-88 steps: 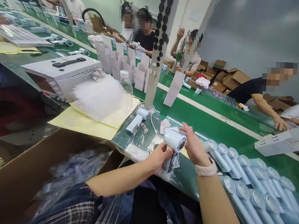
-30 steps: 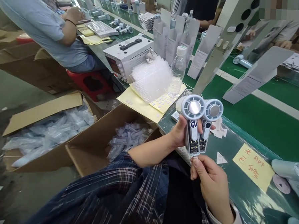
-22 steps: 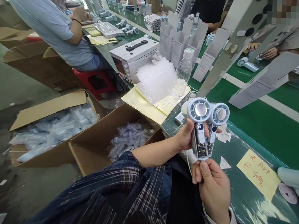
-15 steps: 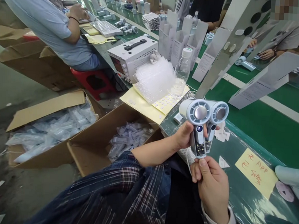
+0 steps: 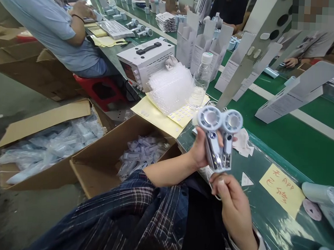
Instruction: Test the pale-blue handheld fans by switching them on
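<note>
Two light-blue handheld fans [image 5: 209, 119] stand side by side, upright, in my left hand [image 5: 199, 151], whose fingers wrap round the handles. Their round heads face me. A small lit display shows on the left fan's handle, and both lower handles show shiny inner parts. Just below the handle ends, my right hand [image 5: 234, 207] is closed in a pinch, with a white watch strap on its wrist. A thin white cable [image 5: 217, 197] curves out under its fingers; the cable's end is hidden by them.
Yellow sticker sheets [image 5: 156, 117], bubble wrap [image 5: 171, 88], a water bottle [image 5: 201, 80] and a white power unit [image 5: 148, 58] occupy the bench. A yellow note [image 5: 282, 190] lies to the right. Cartons of bagged parts [image 5: 98, 158] stand left. A co-worker [image 5: 62, 33] sits beyond.
The fans have shifted left and slightly up, tilting so the heads catch more light. My right hand has come away from the handle's bottom end, leaving a small gap. The view has turned slightly.
</note>
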The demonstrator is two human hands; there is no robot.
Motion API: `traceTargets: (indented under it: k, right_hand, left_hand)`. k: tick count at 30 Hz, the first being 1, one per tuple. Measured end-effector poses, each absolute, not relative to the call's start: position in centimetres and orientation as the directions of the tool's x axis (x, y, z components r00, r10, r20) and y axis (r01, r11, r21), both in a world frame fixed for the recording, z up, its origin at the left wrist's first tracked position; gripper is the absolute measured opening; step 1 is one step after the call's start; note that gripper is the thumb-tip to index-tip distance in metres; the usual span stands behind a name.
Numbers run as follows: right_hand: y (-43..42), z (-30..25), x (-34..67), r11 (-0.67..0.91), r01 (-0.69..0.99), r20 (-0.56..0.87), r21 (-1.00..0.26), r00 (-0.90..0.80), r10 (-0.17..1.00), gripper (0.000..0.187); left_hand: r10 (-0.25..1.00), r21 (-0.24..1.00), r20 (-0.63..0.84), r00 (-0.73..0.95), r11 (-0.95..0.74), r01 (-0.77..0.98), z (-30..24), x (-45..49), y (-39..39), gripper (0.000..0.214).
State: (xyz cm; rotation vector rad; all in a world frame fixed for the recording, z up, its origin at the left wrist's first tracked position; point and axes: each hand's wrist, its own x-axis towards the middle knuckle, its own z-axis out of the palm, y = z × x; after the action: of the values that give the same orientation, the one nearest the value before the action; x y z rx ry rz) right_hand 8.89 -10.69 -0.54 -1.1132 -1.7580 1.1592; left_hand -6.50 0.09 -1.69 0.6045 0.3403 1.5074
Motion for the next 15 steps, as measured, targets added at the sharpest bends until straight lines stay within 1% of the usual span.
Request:
traceTargets:
  k: [2, 3, 4, 5, 6, 7, 8, 10, 11, 13, 15]
  right_hand:
    - [-9.7, -0.2, 11.5, 0.330, 0.388, 0.082, -0.861, -0.533, 0.842, 0.036]
    - [-8.6, -0.2, 13.1, 0.364, 0.455, 0.031, -0.813, -0.590, 0.807, 0.034]
    - [-7.1, -0.4, 14.6, 0.371, 0.538, -0.017, -0.757, -0.584, 0.811, 0.034]
    - [-5.1, -0.7, 15.9, 0.375, 0.617, -0.029, -0.692, -0.543, 0.839, 0.035]
    - [-2.8, -1.2, 16.9, 0.327, 0.726, 0.010, -0.604, -0.403, 0.915, 0.037]
    - [-0.4, -1.8, 17.3, 0.239, 0.827, 0.057, -0.509, -0.245, 0.968, 0.038]
    - [2.0, -2.4, 17.3, 0.188, 0.862, 0.114, -0.471, -0.151, 0.982, 0.039]
    - [6.0, -3.7, 16.0, 0.166, 0.873, 0.211, -0.459, -0.074, 0.975, 0.040]
    - [7.3, -4.0, 15.0, 0.173, 0.868, 0.245, -0.465, -0.061, 0.968, 0.039]
    - [8.0, -3.8, 13.5, 0.208, 0.851, 0.317, -0.482, -0.052, 0.947, 0.036]
    - [6.7, -2.3, 12.9, 0.246, 0.837, 0.394, -0.489, -0.039, 0.918, 0.035]
  left_hand:
    - [0.991, 0.517, 0.120, -0.067, -0.120, -0.848, -1.1, -8.1, 0.2, 0.083]
    - [0.987, 0.516, 0.122, -0.104, -0.152, -0.843, -0.9, -8.8, 0.1, 0.082]
    - [0.985, 0.531, 0.136, -0.105, -0.161, -0.832, -0.9, -9.5, -0.1, 0.081]
    - [0.986, 0.553, 0.153, -0.064, -0.139, -0.821, -1.0, -10.0, -0.4, 0.081]
    - [0.986, 0.577, 0.165, 0.013, -0.086, -0.812, -1.2, -10.3, -0.8, 0.081]
    - [0.980, 0.598, 0.166, 0.108, -0.013, -0.801, -1.5, -10.4, -1.2, 0.081]
    - [0.968, 0.613, 0.157, 0.197, 0.061, -0.787, -1.9, -10.4, -1.6, 0.081]
    - [0.935, 0.622, 0.122, 0.332, 0.188, -0.760, -2.6, -10.0, -2.3, 0.079]
    - [0.925, 0.613, 0.103, 0.365, 0.229, -0.756, -2.9, -9.8, -2.5, 0.077]
    - [0.918, 0.586, 0.081, 0.388, 0.271, -0.764, -3.3, -9.4, -2.6, 0.076]
    - [0.916, 0.560, 0.080, 0.394, 0.286, -0.778, -3.5, -9.2, -2.5, 0.078]
